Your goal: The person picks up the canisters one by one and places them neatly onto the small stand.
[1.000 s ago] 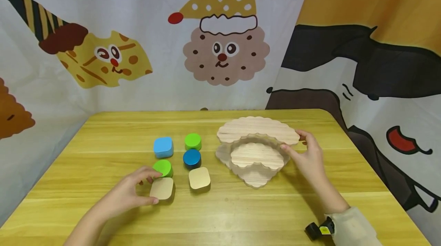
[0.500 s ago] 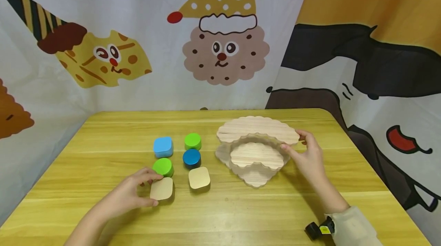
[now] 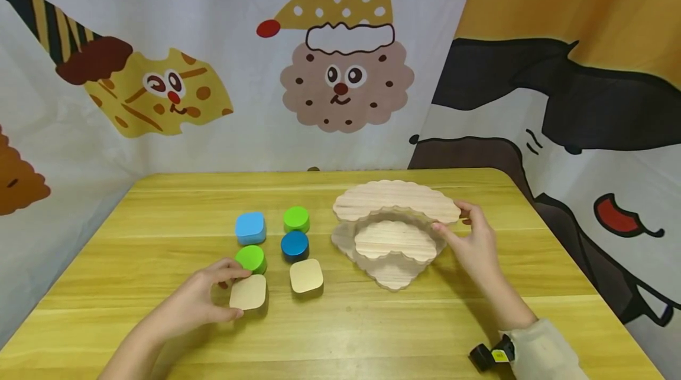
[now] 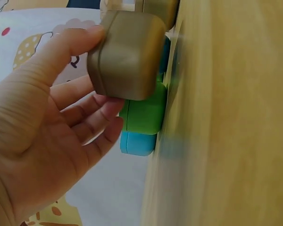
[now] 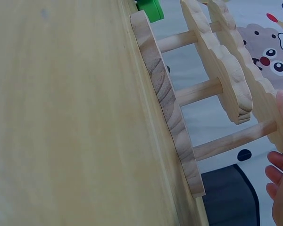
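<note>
nothing has shifted: left hand (image 3: pixel 210 292) pinches the near beige rounded-square box (image 3: pixel 248 292), right hand (image 3: pixel 474 241) the right-side scalloped pale-wood stand (image 3: pixel 393 198), suggesting a pause.

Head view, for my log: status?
Left hand pinching beige rounded-square block; green round block just beyond, possible obstacle. Right hand holding pale wooden scalloped tiered stand.

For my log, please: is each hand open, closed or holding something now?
Left hand: holding the left beige block.
Right hand: holding the top scalloped wooden board.
</note>
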A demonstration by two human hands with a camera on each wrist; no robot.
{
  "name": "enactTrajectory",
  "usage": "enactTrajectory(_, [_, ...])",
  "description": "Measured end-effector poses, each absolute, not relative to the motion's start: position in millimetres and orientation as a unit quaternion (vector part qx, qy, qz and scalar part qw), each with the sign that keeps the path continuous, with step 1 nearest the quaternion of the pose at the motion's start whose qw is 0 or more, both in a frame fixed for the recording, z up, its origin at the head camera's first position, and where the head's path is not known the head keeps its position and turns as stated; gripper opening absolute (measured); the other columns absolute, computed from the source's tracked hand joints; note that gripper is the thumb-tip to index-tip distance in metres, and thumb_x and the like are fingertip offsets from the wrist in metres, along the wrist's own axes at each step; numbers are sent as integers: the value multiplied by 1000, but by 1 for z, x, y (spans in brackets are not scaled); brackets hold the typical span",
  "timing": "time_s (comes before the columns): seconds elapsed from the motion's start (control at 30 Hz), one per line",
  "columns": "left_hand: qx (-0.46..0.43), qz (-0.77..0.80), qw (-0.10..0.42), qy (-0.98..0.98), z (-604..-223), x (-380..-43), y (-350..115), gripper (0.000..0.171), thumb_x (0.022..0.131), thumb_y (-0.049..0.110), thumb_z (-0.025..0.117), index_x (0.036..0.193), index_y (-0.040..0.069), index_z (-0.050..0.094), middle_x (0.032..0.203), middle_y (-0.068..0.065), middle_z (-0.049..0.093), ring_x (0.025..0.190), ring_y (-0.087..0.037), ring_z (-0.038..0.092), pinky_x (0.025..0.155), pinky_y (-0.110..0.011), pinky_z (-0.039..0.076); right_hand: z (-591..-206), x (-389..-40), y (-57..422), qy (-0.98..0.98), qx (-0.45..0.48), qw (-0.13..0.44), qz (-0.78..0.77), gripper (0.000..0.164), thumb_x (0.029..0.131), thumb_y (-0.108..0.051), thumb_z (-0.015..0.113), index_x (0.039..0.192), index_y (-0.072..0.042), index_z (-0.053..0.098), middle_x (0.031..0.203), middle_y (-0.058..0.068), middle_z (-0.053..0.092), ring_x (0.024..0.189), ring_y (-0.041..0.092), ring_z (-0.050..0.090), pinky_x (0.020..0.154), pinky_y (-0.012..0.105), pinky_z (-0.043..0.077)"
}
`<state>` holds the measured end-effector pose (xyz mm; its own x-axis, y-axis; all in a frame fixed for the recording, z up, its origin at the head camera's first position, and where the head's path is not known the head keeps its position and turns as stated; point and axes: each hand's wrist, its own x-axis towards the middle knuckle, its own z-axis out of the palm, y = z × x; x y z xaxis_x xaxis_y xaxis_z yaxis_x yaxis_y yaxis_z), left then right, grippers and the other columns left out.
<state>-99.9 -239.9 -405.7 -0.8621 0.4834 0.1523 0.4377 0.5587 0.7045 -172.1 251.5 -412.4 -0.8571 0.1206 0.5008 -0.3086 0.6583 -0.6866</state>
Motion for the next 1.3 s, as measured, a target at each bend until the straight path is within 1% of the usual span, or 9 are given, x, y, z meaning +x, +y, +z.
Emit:
enactTrajectory(0.13, [258,387,12,885,-401,-99,-237,53,69,20,87,117,10,67,110,7,57,93,-11,54,80,-31,47,-412,-172,250,-871,53,259,414,64,77,-19,82,128,3,49,107,17,54,96,35,47,80,46,35])
enactTrajectory(0.27, [250,386,-3,888,-397,-99,-234,53,67,17,87,117,11,67,111,10,57,95,-10,54,82,-30,48,-411,-172,250,-870,50,255,419,64,77,-18,82,128,3,49,106,17,54,96,36,47,80,46,36])
enactTrajectory(0.5, [259,383,-37,886,-389,-105,-222,54,67,15,87,117,14,67,113,12,56,97,-10,54,80,-33,49,-411,-171,248,-874,39,241,420,64,79,-23,81,129,2,49,107,17,54,98,35,47,78,44,36])
enactTrajectory(0.67, [258,395,-41,881,-381,-109,-208,53,67,15,86,117,16,67,112,12,56,96,-10,54,79,-35,48,-411,-170,246,-875,33,234,423,65,80,-25,80,129,1,48,107,16,54,98,34,47,77,43,36])
enactTrajectory(1.0, [254,406,-45,877,-365,-119,-185,55,68,17,86,119,13,67,115,11,56,99,-11,53,82,-42,47,-410,-170,249,-872,33,239,426,65,80,-24,80,130,2,48,106,16,53,98,33,46,79,43,35])
enactTrajectory(1.2, [255,421,-41,870,-352,-124,-168,56,68,15,85,120,11,66,114,11,56,100,-13,51,84,-44,46,-410,-169,250,-872,34,237,428,65,80,-25,80,130,2,48,108,19,54,101,34,46,83,49,36])
enactTrajectory(1.3, [258,428,-43,865,-346,-127,-158,56,68,15,86,121,11,66,114,10,56,101,-14,51,85,-43,46,-410,-170,250,-871,32,234,431,66,80,-25,80,131,1,48,111,21,54,104,36,46,85,52,36])
